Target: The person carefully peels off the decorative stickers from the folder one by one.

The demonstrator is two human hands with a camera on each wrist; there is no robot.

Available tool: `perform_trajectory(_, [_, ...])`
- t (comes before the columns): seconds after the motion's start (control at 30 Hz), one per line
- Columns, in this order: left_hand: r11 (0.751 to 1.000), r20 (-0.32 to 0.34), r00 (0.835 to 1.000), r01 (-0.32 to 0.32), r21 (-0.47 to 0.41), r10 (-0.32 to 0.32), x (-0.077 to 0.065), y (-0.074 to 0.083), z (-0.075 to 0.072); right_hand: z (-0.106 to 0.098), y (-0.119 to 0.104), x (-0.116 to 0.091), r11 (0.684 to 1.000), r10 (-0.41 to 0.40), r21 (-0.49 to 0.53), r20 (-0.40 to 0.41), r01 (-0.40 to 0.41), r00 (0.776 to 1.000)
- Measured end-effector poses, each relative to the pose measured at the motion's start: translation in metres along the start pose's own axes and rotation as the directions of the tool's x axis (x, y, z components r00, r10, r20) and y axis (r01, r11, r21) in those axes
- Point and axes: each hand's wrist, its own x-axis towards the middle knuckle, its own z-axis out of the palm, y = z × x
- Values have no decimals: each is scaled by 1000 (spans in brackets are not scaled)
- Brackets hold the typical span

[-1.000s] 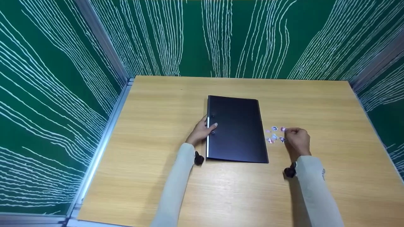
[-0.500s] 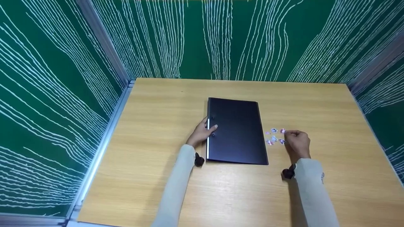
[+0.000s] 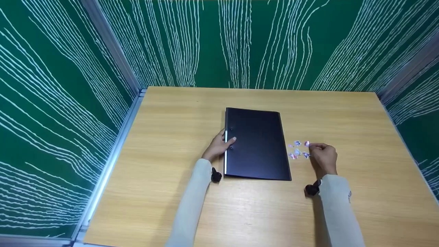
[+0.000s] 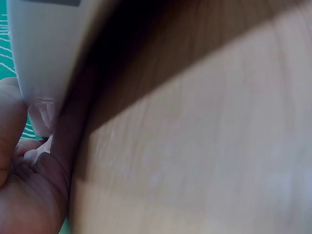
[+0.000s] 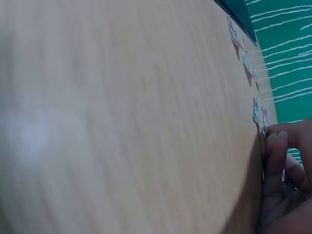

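Observation:
A black binder (image 3: 259, 144) with a pale spine strip lies closed on the table. My left hand (image 3: 216, 145) grips its spine edge, the thumb on the cover and the fingers underneath. In the left wrist view the spine (image 4: 46, 53) sits between thumb and fingers (image 4: 73, 124). Several small, shiny cut-out stickers (image 3: 297, 151) lie to the right of the binder. My right hand (image 3: 324, 157) has its fingers curled, with the fingertips on the edge of a pink sticker (image 3: 306, 143). In the right wrist view the fingertips meet at that sticker (image 5: 265, 117).
The wooden table (image 3: 171, 192) has a metal frame rail (image 3: 113, 161) along its left side. Green panels (image 3: 212, 44) with white wavy lines stand behind and at both sides. A small black device (image 3: 216, 175) is worn on each wrist.
The head view has shifted slightly, so the scene sits a little lower. Both hands, the binder and the stickers keep nearly the same places relative to one another.

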Motion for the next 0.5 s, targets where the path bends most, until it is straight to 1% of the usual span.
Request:
perform_trajectory(0.1, [1000, -6, 1000, -3, 12, 3, 0, 0, 0, 0, 1, 1, 998, 35, 57, 15, -36, 999])
perform_trajectory(0.17, [1000, -2, 1000, -2, 1, 2, 1, 0, 0, 0, 1, 2, 993, 63, 101, 30, -66, 998])
perform_trajectory(0.23, [1000, -2, 1000, 2, 7, -1, 1, 0, 0, 0, 2, 2, 988, 76, 128, 36, -80, 996])
perform_trajectory(0.37, [1000, -6, 1000, 0, 23, 1, 1, -1, 0, 1, 2, 2, 989, 76, 122, 28, -79, 997])
perform_trajectory(0.5, [1000, -7, 1000, -11, 22, 11, 2, -1, 0, 1, 1, 2, 995, 65, 78, 11, -66, 998])
